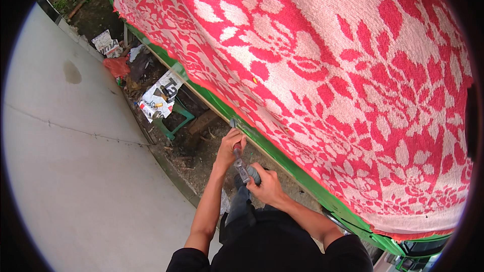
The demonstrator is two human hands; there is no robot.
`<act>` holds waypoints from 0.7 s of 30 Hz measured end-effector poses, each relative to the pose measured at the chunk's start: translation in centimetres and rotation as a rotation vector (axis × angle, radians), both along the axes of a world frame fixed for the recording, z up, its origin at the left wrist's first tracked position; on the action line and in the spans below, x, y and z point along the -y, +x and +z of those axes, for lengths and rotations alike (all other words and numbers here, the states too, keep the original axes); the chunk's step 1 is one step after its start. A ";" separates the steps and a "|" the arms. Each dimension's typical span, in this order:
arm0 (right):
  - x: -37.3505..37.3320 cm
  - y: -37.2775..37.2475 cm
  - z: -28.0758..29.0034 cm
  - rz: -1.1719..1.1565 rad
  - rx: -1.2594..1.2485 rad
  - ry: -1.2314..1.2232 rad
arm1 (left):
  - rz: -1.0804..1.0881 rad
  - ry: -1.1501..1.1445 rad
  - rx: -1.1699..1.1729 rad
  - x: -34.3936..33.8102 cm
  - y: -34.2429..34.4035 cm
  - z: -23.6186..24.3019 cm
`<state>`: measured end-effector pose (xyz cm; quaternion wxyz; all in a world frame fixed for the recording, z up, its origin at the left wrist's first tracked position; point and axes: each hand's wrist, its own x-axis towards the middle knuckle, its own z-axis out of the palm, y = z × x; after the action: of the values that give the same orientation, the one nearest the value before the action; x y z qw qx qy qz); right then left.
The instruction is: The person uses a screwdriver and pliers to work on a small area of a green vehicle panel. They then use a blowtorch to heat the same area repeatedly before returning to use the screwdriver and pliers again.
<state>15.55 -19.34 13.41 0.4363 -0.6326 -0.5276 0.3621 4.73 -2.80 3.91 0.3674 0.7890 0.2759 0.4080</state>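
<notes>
Both hands (247,163) on a hand tool (242,163) beside green frame (282,158).

The person wears a black short-sleeved top (275,244), plain and unmarked, filling the near middle of the view. Its sleeves end above the elbows, leaving both forearms bare down to the wrists. The left sleeve (186,261) shows as a dark rounded cuff at the near edge; the right sleeve (348,252) is a wider black band. Below the chest, grey-blue trousers (238,206) show in creased folds. Both hands are bare, without gloves, rings or a watch.
</notes>
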 end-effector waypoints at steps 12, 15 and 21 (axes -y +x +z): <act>1.7 1.4 0.3 -0.029 0.010 -0.051 | 0.233 0.013 0.129 1.1 0.4 -1.2; 1.7 1.7 0.3 -0.040 0.004 -0.064 | 0.258 0.073 0.170 1.7 0.1 -2.2; 0.8 2.0 0.6 -0.005 -0.007 -0.114 | 0.237 0.081 0.189 2.6 -0.3 -2.9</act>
<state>17.60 -20.11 14.04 0.4021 -0.6566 -0.5031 0.3926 4.45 -5.37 1.01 0.3088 0.7232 0.3146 0.5316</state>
